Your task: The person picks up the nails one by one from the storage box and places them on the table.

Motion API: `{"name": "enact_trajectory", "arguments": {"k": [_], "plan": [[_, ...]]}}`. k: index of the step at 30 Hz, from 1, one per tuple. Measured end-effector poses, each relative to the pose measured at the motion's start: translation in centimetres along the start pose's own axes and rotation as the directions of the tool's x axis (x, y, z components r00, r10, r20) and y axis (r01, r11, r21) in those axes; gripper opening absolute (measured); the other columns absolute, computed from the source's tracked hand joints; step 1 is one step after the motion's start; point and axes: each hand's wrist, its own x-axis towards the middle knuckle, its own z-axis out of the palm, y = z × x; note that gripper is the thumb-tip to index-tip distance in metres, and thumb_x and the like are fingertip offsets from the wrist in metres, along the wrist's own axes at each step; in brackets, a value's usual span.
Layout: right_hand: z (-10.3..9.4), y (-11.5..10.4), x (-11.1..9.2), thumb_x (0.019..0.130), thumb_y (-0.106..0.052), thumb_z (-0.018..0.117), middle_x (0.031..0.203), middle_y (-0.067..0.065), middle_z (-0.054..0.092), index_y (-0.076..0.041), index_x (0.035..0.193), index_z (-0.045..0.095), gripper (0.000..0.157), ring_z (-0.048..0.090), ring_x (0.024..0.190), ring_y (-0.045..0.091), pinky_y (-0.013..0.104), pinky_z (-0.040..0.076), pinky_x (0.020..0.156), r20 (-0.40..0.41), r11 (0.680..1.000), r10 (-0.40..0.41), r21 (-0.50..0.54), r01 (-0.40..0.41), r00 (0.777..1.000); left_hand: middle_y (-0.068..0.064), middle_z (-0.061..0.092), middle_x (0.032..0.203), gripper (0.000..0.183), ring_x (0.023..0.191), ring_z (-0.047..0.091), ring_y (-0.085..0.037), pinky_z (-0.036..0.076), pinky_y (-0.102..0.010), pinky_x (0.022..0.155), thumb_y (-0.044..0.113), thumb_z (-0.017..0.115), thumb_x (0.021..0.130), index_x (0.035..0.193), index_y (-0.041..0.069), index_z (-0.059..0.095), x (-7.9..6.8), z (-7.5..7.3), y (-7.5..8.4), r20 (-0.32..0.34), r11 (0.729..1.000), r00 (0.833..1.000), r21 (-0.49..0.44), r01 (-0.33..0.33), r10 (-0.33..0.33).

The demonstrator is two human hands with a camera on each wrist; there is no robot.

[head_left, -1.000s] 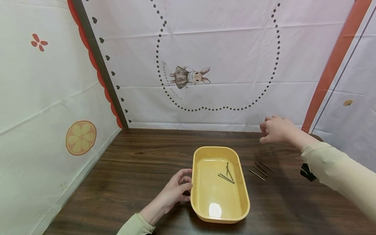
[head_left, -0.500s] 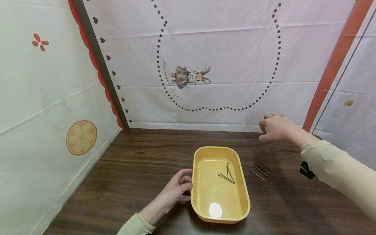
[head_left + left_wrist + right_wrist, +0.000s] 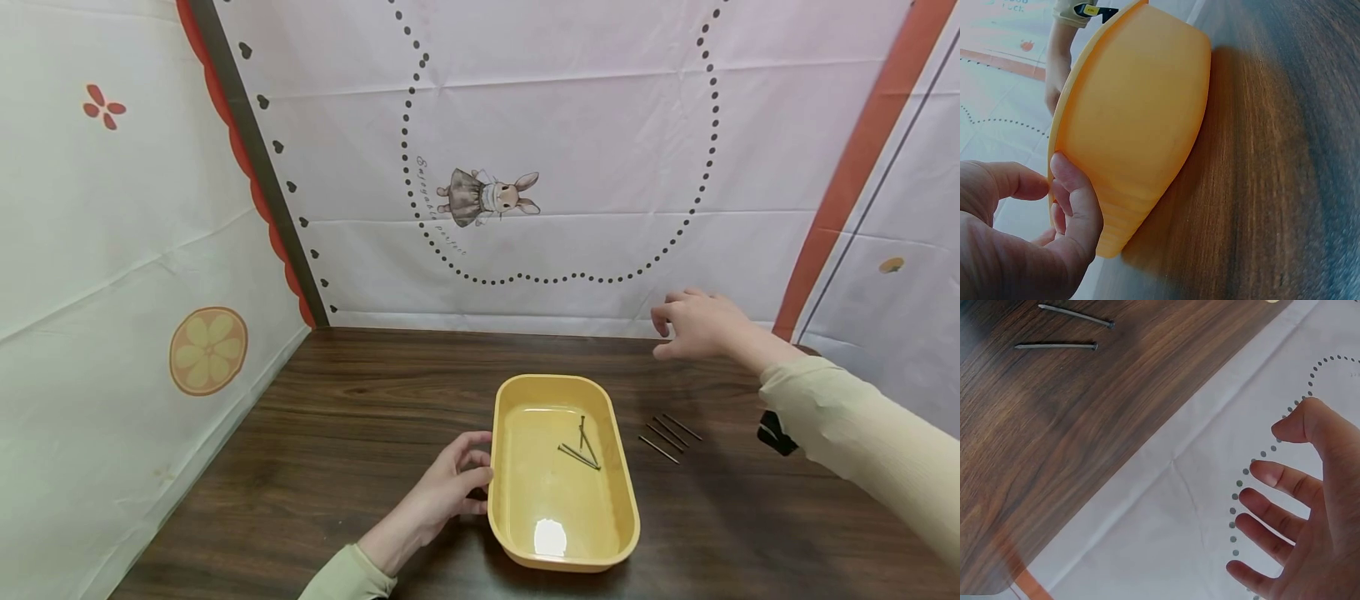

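In the head view, a yellow plastic tray stands on the dark wood table, with several nails loose inside it. My left hand is at its left side. The left wrist view shows the thumb tip at the tray's rim and fingertips against the outer wall just under it. Right of the tray lie several more nails, roughly side by side; two show as nails in the right wrist view. My right hand hovers beyond them near the back edge, fingers spread and loosely bent, holding nothing.
A white printed cloth hangs right behind the table's back edge, and another cloth panel borders the left side. The dark wood table extends around the tray. A black strap shows below the right sleeve.
My right hand has drifted slightly left above the back of the table. The left hand, the tray and the nails look the same.
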Motion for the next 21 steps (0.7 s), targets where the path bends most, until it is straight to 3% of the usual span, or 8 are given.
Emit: {"name": "enact_trajectory", "arguments": {"k": [21], "plan": [[-0.2, -2.2, 0.9, 0.072, -0.038, 0.073, 0.092, 0.002, 0.055, -0.023, 0.081, 0.056, 0.025, 0.055, 0.101, 0.031, 0.048, 0.045, 0.073, -0.019, 0.998, -0.055, 0.029, 0.055, 0.998, -0.011, 0.053, 0.11, 0.054, 0.081, 0.058, -0.016, 0.054, -0.025, 0.061, 0.004, 0.054, 0.094, 0.145, 0.004, 0.035, 0.0, 0.0, 0.1, -0.005, 1.0, 1.0, -0.002, 0.006, -0.006]]}}
